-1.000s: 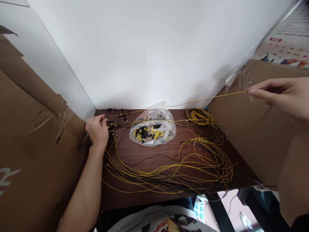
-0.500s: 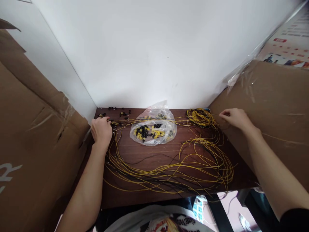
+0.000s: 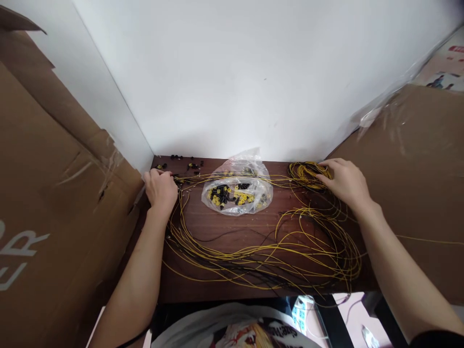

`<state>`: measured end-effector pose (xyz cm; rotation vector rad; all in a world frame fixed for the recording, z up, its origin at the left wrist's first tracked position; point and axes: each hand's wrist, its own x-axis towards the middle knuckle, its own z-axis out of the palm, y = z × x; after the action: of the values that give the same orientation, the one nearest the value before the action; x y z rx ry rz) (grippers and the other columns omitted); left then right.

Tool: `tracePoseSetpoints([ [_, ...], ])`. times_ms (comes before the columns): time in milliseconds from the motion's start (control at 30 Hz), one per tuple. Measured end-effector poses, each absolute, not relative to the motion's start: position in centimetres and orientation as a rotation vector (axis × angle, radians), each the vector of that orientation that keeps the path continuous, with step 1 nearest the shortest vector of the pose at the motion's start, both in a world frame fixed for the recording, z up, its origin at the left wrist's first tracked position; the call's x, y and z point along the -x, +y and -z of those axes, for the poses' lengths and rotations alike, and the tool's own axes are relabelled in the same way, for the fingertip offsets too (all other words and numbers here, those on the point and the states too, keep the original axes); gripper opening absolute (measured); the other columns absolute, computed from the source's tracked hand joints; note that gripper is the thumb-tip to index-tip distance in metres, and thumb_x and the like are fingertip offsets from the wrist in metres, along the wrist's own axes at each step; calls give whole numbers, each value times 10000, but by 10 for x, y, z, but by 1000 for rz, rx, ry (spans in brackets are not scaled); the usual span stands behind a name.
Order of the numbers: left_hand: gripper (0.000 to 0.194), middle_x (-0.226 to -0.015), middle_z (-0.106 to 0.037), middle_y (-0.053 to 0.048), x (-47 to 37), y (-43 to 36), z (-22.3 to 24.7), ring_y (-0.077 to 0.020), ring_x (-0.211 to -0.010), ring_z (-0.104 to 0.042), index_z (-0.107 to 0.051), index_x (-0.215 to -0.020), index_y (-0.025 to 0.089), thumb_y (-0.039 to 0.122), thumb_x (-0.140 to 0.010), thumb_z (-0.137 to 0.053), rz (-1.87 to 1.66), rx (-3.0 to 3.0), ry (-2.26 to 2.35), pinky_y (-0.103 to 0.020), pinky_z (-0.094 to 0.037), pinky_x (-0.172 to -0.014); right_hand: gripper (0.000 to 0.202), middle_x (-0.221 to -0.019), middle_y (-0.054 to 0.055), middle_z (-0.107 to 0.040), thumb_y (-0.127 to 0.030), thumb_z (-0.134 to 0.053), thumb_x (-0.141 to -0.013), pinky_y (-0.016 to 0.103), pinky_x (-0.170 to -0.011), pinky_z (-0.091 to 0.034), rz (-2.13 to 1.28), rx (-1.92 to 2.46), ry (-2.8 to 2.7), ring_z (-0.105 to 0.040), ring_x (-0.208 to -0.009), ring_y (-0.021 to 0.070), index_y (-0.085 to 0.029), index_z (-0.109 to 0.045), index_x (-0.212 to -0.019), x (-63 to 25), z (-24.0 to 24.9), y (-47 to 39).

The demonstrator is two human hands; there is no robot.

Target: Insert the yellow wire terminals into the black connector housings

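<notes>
Wires (image 3: 232,253), yellow and black, looped across the lower middle of the frame on the table (image 3: 217,227), with a coil (image 3: 306,173) right of centre. Left hand (image 3: 161,189), left of centre: curled by wire ends, cannot tell whether gripping any. Right hand (image 3: 344,183), right of centre: partly open at the coil's edge, not closed on it. Mid-frame: bag (image 3: 242,210) with black and yellow caps (image 3: 242,198).

Yellow-and-black wire coil (image 3: 305,175) heaped at back right; long loose wires (image 3: 228,256) curved across front.
</notes>
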<state>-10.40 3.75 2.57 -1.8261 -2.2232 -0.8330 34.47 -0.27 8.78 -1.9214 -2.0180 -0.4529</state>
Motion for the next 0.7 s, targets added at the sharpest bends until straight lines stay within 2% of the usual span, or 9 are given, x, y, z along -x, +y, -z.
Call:
tracePoseSetpoints([
  [67,318,-1013,-545,-188,101,36,-29,-351,-1004,-450,-696,-965,128,198,-820,-421,862,1822,-2185,-462,-432,-796,176,-950,110,-675,-255,-602,-799,356,-767,-435,314,1688,-1960,-598,-875,247,-173,-661,-943,-309,-92,-11],
  [133,339,-1024,-544,-177,98,34,-35,-333,-1000,-465,-680,-1015,139,192,-829,-402,878,1835,-2137,-439,-436,-796,126,-890,66,-682,-248,-560,-830,348,-751,-464,101,1462,-1972,-618,-818,216,-194,-661,-884,-271,-91,-21],
  [267,309,-903,-617,-132,95,29,-46,-285,-914,-535,-692,-914,151,224,-830,-404,768,2056,-2028,-386,-450,-783,129,-864,36,-676,-228,-521,-856,337,-733,-477,-228,1191,-2150,-614,-805,193,-217,-650,-853,-206,-73,-34],
  [433,242,-697,-659,-95,95,22,-51,-278,-766,-592,-709,-728,197,270,-750,-480,415,2257,-2119,-340,-450,-643,152,-837,46,-649,-194,-485,-880,301,-727,-448,-276,1085,-2363,-586,-790,172,-191,-637,-882,-156,-44,-39],
  [700,262,-652,-684,-87,90,14,-57,-265,-662,-629,-722,-657,218,429,-698,-574,220,2369,-2193,-310,-437,-568,197,-830,66,-601,-246,-454,-911,290,-725,-413,-197,986,-2480,-510,-812,178,-180,-637,-880,-135,-14,-42],
])
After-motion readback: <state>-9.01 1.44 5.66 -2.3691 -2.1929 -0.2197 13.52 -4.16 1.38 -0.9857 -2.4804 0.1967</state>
